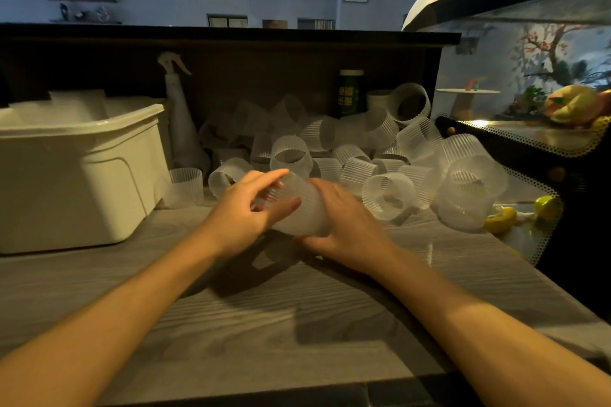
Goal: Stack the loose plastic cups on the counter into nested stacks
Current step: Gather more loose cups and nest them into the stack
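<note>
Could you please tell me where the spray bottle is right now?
In the head view, the spray bottle stands upright at the counter's back left, between the white bin and the pile of loose cups.

Single view only, head-worn camera, wide-angle, strong edge curvature. Looked forward and down from person's own standpoint at counter (251, 314). Both forearms entered from bottom corners; left hand (246, 211) and right hand (344, 221) met near frame centre, close to lens. Pile of cups (347, 155) sat just beyond, mid-distance. Back wall and upper shelf (228, 35) filled top, farther off. Bin (76, 172) at left edge, display case (542, 129) at right. No second view to overlap.
</note>
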`<state>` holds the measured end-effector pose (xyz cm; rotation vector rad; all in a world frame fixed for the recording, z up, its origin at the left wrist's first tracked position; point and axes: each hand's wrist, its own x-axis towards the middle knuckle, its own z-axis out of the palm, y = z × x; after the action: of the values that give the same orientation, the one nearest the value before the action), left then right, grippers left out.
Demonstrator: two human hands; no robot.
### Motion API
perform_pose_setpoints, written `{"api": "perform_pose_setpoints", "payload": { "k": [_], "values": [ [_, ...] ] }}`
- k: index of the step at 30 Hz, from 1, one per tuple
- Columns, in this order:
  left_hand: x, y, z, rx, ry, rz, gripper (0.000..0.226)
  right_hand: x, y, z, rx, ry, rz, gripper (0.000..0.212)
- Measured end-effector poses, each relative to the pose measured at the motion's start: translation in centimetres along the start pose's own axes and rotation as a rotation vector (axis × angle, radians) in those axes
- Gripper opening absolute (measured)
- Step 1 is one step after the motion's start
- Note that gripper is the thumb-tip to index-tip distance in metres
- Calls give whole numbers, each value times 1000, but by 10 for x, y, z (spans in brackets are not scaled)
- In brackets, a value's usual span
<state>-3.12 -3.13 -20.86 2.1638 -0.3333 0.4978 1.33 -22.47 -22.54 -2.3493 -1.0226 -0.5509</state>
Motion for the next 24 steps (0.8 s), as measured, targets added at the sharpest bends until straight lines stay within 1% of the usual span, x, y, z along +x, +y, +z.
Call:
{"api": "perform_pose_setpoints", "payload": {
  "k": [2, 4, 7, 9, 12, 15, 18, 21, 24],
  "values": [
    [-2, 0, 10, 24, -24, 14, 79, 0, -2, 0, 33, 14, 13, 86],
    [-3, -1, 16, 74, -42, 38, 85, -1, -2, -1, 50, 14, 29, 85],
    [-2, -4, 16, 147, -20, 60, 85, -1, 0, -1, 46, 24, 38, 84],
    [0, -5, 14, 168, 50, 60, 85, 0, 1, -4, 58, 66, 57, 80],
    [9, -10, 6, 237, 212, -3, 85, 1, 8, -11, 73, 158, 144, 80],
    [31, -15, -2, 281, 339, -103, 73, 1, 18, -20, 78, 265, 255, 80],
    [64, -13, -3, 299, 394, -246, 70, 2, 26, -27, 117, 415, 331, 80],
    [96, -9, 7, 238, 409, -445, 81, 3, 31, -29, 109, 482, 355, 81],
    [118, -17, 24, 177, 357, -620, 94, 3, 35, -29, 109, 476, 361, 82]
  ]
}}
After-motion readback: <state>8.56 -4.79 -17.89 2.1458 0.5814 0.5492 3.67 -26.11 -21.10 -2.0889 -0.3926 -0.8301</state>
